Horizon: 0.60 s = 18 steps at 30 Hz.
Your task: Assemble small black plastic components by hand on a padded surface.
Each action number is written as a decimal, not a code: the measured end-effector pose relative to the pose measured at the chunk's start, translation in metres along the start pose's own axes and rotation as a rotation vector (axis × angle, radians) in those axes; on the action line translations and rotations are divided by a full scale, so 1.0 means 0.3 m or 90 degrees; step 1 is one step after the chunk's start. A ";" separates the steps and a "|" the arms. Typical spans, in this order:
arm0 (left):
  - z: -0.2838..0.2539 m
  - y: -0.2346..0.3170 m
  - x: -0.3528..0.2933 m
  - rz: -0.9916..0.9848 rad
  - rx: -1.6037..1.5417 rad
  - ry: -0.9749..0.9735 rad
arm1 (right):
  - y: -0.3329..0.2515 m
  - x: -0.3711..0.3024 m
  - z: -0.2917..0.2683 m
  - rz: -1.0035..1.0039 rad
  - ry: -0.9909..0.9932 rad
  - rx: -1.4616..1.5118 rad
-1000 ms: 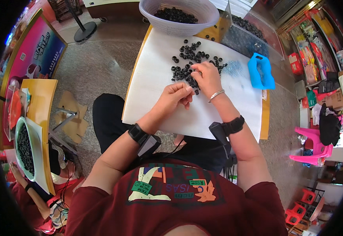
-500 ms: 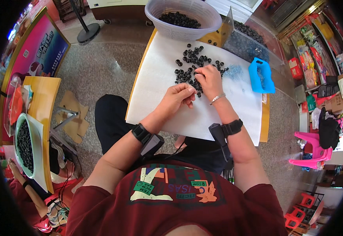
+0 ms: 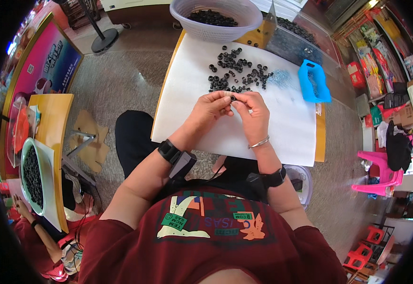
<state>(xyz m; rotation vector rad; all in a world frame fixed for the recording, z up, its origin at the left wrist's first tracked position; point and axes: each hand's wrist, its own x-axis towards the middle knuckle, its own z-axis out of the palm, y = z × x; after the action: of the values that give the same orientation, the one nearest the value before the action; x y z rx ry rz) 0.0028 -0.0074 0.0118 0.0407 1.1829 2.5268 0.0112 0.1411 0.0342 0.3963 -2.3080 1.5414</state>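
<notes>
While bare white sheet (image 3: 225, 137) lies open toward its near edge, left hand (image 3: 212, 106) and right hand (image 3: 252, 110) pinch one small black ring (image 3: 233, 98) — hole facing up — just below the ring pile (image 3: 237, 71)

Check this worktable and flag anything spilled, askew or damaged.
Nothing stands out. The black rings lie loose on the white sheet beyond both hands, a working pile rather than a spill. The basket and blue tray sit upright.

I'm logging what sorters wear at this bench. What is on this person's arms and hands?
Both forearms are bare below short dark red sleeves. The left hand has a black band with a dark device at the wrist. The right hand has a thin silver bracelet, with a black band higher up. No gloves.
</notes>
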 end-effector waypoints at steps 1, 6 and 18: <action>-0.007 -0.003 0.001 -0.002 0.002 -0.004 | -0.002 -0.006 0.004 -0.008 0.004 0.006; -0.025 -0.014 0.007 -0.001 0.042 -0.055 | -0.005 -0.030 0.000 -0.063 0.031 -0.059; -0.006 -0.005 -0.005 -0.032 -0.053 -0.060 | 0.136 -0.096 -0.195 0.053 0.177 -0.161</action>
<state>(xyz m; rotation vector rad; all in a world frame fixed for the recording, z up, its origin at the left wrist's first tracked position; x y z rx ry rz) 0.0044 -0.0084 0.0096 0.1073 1.0291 2.4988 0.0278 0.2117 0.0087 0.0190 -2.2803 1.2271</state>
